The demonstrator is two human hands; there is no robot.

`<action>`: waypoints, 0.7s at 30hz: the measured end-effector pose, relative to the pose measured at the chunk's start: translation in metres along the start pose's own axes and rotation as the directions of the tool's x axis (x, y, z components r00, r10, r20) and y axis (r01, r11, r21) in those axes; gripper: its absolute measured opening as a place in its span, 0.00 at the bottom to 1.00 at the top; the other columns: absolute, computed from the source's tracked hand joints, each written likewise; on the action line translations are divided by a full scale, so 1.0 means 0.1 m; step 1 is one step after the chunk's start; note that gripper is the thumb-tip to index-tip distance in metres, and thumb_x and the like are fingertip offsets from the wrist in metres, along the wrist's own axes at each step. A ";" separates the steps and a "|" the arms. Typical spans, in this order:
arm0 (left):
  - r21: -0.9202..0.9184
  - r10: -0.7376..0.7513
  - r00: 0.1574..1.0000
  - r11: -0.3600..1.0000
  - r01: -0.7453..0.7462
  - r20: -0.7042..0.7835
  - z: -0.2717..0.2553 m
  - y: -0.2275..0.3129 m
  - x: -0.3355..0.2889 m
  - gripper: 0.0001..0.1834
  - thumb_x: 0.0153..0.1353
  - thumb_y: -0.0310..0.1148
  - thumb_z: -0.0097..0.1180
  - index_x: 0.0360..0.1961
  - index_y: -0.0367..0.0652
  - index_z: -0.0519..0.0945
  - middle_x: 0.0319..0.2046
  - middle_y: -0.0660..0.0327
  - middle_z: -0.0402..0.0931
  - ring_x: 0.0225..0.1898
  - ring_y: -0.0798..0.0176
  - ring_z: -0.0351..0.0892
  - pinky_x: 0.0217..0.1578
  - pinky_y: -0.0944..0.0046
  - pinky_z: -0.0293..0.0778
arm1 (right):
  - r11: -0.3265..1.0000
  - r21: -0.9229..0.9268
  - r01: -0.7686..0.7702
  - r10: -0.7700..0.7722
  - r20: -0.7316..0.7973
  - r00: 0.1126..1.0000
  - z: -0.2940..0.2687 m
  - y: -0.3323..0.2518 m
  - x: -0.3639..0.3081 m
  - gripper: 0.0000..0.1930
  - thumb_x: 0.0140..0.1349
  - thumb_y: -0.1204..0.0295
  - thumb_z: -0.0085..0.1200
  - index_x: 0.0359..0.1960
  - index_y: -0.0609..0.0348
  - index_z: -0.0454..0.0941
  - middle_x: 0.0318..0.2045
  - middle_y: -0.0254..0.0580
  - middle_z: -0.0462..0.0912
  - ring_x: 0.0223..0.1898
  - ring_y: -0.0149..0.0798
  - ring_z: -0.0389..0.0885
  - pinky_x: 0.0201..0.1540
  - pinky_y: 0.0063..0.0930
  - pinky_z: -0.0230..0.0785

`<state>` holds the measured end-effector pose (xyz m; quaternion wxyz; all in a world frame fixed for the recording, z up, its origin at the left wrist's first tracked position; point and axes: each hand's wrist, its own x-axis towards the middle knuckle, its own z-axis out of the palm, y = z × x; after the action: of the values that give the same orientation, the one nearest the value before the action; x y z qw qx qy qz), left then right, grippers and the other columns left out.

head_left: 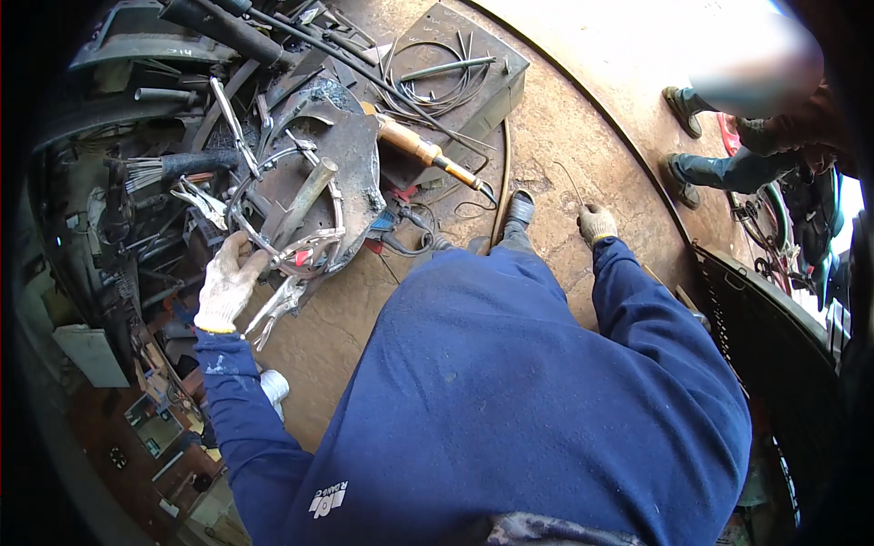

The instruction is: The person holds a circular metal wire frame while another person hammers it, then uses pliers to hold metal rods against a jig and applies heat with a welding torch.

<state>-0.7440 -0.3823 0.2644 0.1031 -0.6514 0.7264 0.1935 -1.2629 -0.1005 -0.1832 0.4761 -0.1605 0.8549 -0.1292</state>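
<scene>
My left hand (228, 289), in a whitish work glove, has its fingers closed on the near left side of a bent metal ring (339, 205). The ring lies over a thick dark steel plate (362, 173), with a short round bar (308, 196) across it. Locking pliers (235, 127) grip the ring's far side, and more locking pliers (278, 305) hang at its near side. Out to the right, above the floor, my gloved right hand (597, 223) is closed on a thin rod (569, 179) that points away from me.
An orange-brown cylindrical handle (410, 141) with a cable lies beyond the plate. Coiled wire (428, 86) rests on a steel block (510, 82). Scrap metal and bars (168, 168) crowd the left. Another person's legs (719, 168) stand at the far right, near a dark perforated panel (756, 309).
</scene>
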 end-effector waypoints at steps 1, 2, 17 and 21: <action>-0.055 -0.027 1.000 0.998 0.027 0.001 0.05 0.04 0.01 0.27 0.63 0.38 0.63 0.60 0.35 0.77 0.47 0.45 0.85 0.50 0.51 0.86 0.54 0.56 0.78 | 0.999 -0.044 0.012 -0.012 0.002 1.000 -0.05 -0.11 -0.04 0.22 0.69 0.55 0.53 0.54 0.56 0.85 0.42 0.49 0.90 0.47 0.45 0.88 0.53 0.36 0.76; -0.053 -0.049 0.999 0.997 0.049 -0.010 0.08 0.05 0.02 0.26 0.63 0.39 0.63 0.59 0.34 0.78 0.46 0.45 0.85 0.49 0.51 0.87 0.53 0.56 0.78 | 0.999 0.027 -0.040 0.038 0.064 0.997 -0.04 -0.23 -0.10 0.23 0.69 0.53 0.53 0.54 0.55 0.85 0.41 0.48 0.90 0.46 0.45 0.88 0.52 0.36 0.76; 0.205 -0.097 0.993 0.973 0.109 -0.065 0.07 0.21 0.38 0.23 0.57 0.47 0.61 0.37 0.33 0.82 0.42 0.35 0.82 0.48 0.34 0.82 0.51 0.43 0.76 | 0.991 0.095 0.096 -0.102 0.064 0.993 0.39 -0.33 -0.31 0.17 0.69 0.61 0.54 0.44 0.64 0.84 0.25 0.39 0.84 0.23 0.34 0.81 0.28 0.32 0.72; 0.178 -0.170 0.978 0.965 0.190 -0.125 0.21 0.14 0.35 0.25 0.59 0.47 0.61 0.45 0.33 0.81 0.46 0.36 0.82 0.53 0.34 0.81 0.54 0.43 0.75 | 0.999 0.007 0.035 -0.035 0.049 0.998 0.32 -0.45 -0.44 0.20 0.64 0.57 0.52 0.45 0.58 0.87 0.36 0.52 0.89 0.41 0.46 0.89 0.48 0.38 0.78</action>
<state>-0.7643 -0.4048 0.2336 0.1421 -0.7116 0.6837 0.0778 -1.2074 -0.1268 -0.1488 0.4951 -0.1770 0.8397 -0.1362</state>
